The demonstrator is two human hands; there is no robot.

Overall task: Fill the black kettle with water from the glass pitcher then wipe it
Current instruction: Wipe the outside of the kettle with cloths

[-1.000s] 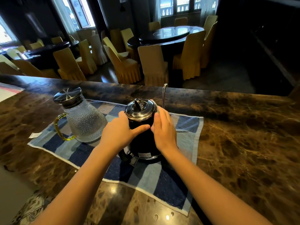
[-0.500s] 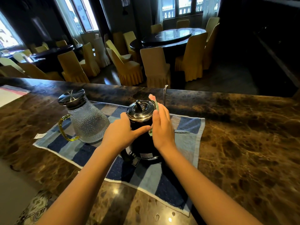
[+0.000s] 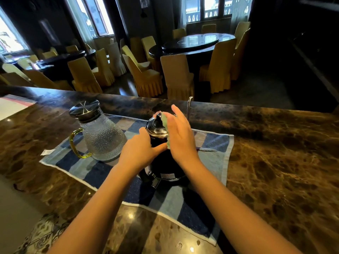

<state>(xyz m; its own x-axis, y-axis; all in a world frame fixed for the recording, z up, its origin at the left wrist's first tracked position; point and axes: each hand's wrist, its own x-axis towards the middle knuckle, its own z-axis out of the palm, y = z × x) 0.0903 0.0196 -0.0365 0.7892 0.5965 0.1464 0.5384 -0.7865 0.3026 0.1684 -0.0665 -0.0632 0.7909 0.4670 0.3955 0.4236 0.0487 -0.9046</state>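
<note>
Marble counter (image 3: 275, 153); black kettle (image 3: 163, 162) upright, shiny steel lid (image 3: 157, 128) on.

Pitcher (image 3: 102, 138) stands close left of kettle (image 3: 162, 162); counter (image 3: 275, 153) to its right lies open.

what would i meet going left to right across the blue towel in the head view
glass pitcher → left hand → black kettle → right hand
</note>
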